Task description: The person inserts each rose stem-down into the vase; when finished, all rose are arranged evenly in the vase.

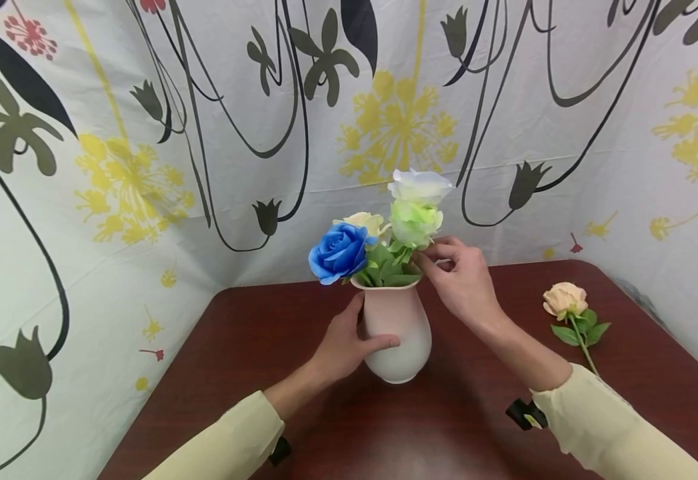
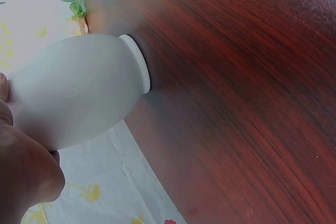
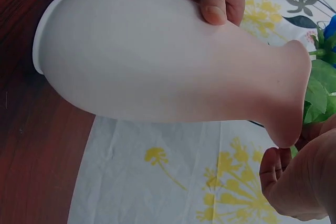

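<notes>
A white vase [image 1: 398, 333] stands upright on the dark red-brown table, with several artificial roses in its mouth. My left hand [image 1: 339, 343] grips the vase's left side, thumb across the front; the right wrist view shows this thumb [image 3: 214, 14] on the wall. At the rim, my right hand [image 1: 459, 280] pinches a flower stem among the green leaves, below the pale green rose [image 1: 415, 223] and the white rose [image 1: 421, 187]. Which rose that stem belongs to cannot be told. A blue rose [image 1: 341, 253] leans out left, with a cream rose [image 1: 365, 223] behind it.
On the right of the table [image 1: 253, 347] lies a single peach rose [image 1: 565, 300] with its stem toward me. A white cloth [image 1: 253, 167] printed with flowers hangs behind the table and along its sides.
</notes>
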`<state>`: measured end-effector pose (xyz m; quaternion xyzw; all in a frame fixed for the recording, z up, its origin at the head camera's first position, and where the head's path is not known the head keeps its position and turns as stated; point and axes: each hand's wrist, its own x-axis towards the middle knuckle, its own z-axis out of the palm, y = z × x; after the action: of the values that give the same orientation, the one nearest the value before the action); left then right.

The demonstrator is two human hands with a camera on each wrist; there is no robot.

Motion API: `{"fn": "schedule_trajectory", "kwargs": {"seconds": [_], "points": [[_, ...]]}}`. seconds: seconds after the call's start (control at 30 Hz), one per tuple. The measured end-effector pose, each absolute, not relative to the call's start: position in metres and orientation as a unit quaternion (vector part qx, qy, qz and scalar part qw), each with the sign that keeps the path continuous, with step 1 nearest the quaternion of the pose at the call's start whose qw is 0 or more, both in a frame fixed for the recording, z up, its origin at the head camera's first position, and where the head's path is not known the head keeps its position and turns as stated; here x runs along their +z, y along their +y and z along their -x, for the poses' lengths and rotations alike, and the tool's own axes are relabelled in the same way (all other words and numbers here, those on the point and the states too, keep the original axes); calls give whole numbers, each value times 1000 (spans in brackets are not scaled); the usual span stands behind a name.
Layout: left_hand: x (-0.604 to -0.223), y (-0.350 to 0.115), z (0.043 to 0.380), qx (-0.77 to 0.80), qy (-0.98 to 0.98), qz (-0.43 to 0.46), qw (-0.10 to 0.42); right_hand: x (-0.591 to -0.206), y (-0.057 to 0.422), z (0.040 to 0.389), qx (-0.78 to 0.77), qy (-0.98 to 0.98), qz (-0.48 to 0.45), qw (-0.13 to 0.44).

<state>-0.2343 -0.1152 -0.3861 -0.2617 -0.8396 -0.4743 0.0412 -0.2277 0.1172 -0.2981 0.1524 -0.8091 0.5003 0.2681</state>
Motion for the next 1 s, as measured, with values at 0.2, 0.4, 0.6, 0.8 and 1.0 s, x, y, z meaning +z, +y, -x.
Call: {"fn": "schedule_trajectory", "kwargs": {"seconds": [0.2, 0.4, 0.6, 0.8, 1.0], "points": [[-386, -115, 234, -475, -839, 261, 41, -300, 116, 231, 514, -799, -144, 276], [-386, -114, 234, -473, -840, 262, 43, -297, 116, 232, 491, -817, -146, 266], [-386, -115, 235, -469, -843, 260, 47, -291, 115, 236, 486, -826, -149, 244], [-386, -115, 234, -467, -844, 259, 46, -293, 109, 240, 488, -811, -151, 284], [-385, -114, 234, -466, -844, 260, 48, -296, 104, 239, 450, -831, -138, 297]]}}
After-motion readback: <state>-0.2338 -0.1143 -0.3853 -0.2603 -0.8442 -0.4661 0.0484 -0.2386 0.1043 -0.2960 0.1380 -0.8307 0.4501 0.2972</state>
